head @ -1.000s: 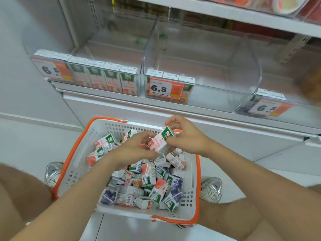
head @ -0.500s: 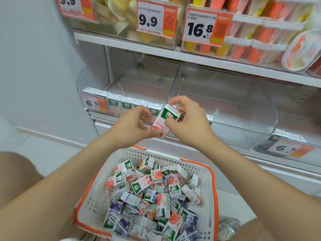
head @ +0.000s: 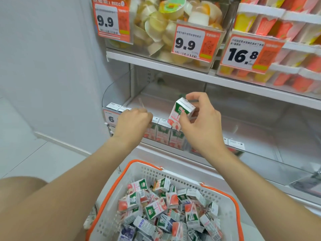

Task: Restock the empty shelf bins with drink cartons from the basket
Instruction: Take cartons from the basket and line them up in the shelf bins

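Placing step. Right hand [head: 201,126] pinches 1 carton [head: 182,112] by thumb and fingers, tilted, just above the front row [head: 164,133] in the clear bin [head: 119,87]. Left hand [head: 133,119] hovers curled over that row's left end; whether it grips anything, cannot tell.

Next move, likely: square the carton upright, label forward, and lower it into a free spot behind or beside the row.

Basket [head: 231,221] below both hands, heaped with loose cartons. Bin to the right of the right hand nearly bare. Shelf [head: 173,68] above stocked, tags 9.9 and 16.8. Pale floor at left.

Price tag [head: 111,118] behind left hand [head: 134,121]
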The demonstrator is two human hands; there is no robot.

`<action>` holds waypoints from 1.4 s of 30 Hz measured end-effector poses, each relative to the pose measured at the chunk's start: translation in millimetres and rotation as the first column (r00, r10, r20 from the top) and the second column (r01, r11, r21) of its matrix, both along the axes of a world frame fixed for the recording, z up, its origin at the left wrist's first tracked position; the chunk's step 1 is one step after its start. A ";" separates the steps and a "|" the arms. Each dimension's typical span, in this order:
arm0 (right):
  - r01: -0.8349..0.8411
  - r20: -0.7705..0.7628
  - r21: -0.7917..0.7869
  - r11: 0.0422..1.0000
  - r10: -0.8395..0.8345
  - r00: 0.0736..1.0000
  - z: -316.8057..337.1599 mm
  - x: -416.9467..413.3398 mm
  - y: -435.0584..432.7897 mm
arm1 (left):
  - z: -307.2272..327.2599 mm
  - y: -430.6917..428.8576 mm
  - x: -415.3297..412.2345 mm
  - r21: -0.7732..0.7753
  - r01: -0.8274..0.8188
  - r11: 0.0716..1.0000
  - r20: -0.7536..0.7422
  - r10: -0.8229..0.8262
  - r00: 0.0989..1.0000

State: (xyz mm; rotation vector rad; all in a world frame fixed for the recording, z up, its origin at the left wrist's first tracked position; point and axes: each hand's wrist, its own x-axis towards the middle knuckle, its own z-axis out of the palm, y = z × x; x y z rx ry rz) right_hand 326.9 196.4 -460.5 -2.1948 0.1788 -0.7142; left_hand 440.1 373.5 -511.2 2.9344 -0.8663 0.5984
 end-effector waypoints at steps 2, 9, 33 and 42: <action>-0.002 0.002 -0.002 1.000 0.002 1.000 -3.5 3.1 -0.3 | 2.5 1.1 6.5 0.050 0.004 0.999 -0.011 -0.003 1.000; 0.025 0.109 -0.033 0.999 -0.021 0.994 -2.1 0.2 -2.6 | 17.7 -0.9 4.0 0.042 -0.004 0.999 0.000 0.004 1.000; -0.074 0.058 -0.107 0.992 0.080 0.995 -18.2 7.6 15.7 | 15.9 29.3 -21.5 0.092 0.011 0.996 -0.056 -0.006 0.998; -0.110 -0.043 -0.162 0.981 0.104 0.994 -20.9 25.4 32.6 | 33.1 57.2 -20.2 -0.420 -0.039 0.907 -0.418 -0.155 0.895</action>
